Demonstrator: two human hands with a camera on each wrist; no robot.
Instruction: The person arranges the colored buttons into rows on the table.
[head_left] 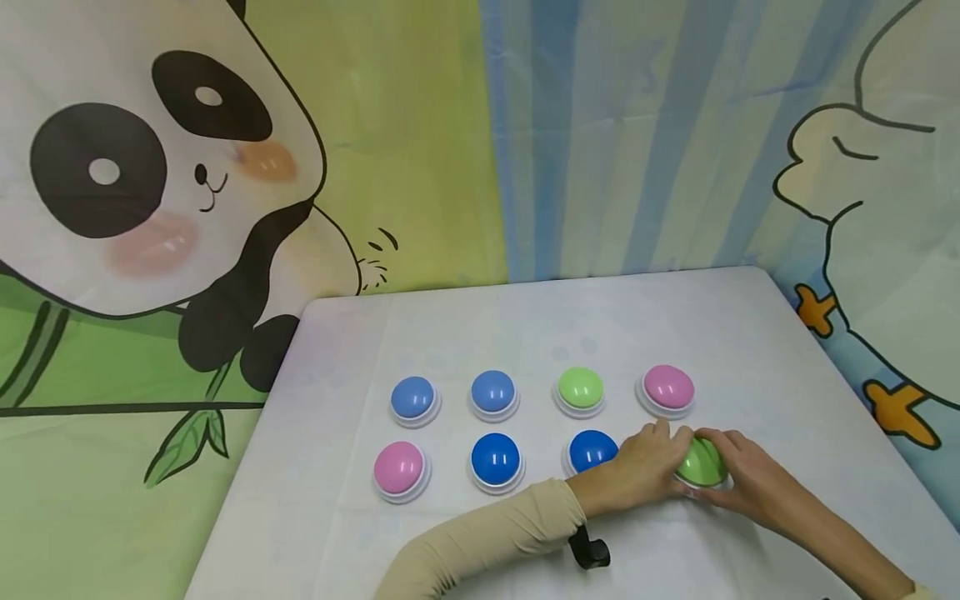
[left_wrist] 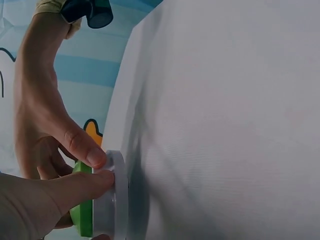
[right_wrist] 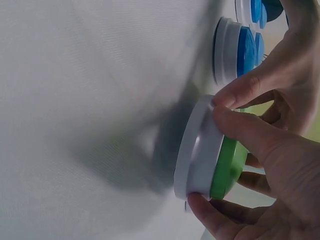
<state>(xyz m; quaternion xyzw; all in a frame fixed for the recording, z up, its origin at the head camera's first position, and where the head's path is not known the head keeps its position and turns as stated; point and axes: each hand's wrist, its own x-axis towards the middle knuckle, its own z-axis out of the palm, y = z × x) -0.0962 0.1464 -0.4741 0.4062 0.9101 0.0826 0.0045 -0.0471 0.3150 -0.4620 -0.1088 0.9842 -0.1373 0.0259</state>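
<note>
A green dome push button (head_left: 701, 463) with a white round base (right_wrist: 197, 150) is at the right end of the front row, between both hands. My left hand (head_left: 651, 465) grips its left side, with the thumb (left_wrist: 95, 185) on the base's edge. From the right, my right hand (head_left: 757, 482) grips it, thumb and fingers spread around the base. Both thumb tips come close together at the rim. The base looks tilted close over the white table in the right wrist view, its shadow beside it. A blue button (head_left: 592, 450) is partly behind my left hand.
More dome buttons stand in two rows on the white table (head_left: 360, 350). The back row has two blue ones (head_left: 492, 391), a green one (head_left: 581, 387) and a pink one (head_left: 669, 387). In front are a pink (head_left: 399, 467) and a blue (head_left: 496, 459). Printed cloth walls surround the table.
</note>
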